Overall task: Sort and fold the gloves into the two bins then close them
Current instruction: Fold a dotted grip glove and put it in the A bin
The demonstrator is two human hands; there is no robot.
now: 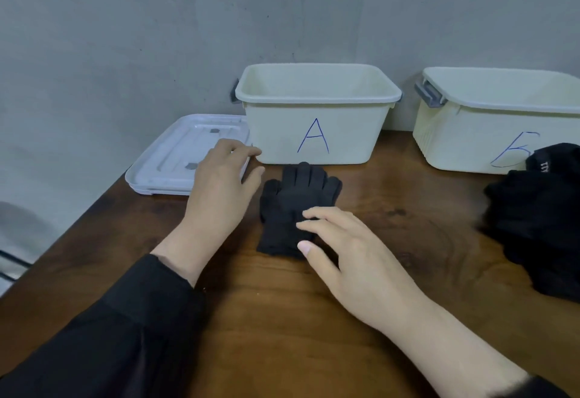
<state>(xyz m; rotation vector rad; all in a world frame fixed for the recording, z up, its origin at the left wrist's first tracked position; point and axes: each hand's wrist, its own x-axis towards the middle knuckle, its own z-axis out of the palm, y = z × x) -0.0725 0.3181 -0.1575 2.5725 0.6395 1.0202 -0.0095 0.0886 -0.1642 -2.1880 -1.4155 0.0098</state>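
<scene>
Black glove (293,203) lies flat — fingers toward bin A (317,134) (lengthwise); both hands relaxed, right hand (351,259) touching it.

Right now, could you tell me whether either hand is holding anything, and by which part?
Nothing is held. The right hand rests straight fingers on the cuff end of the black glove lying flat on the table; the left hand is open beside it.
</scene>
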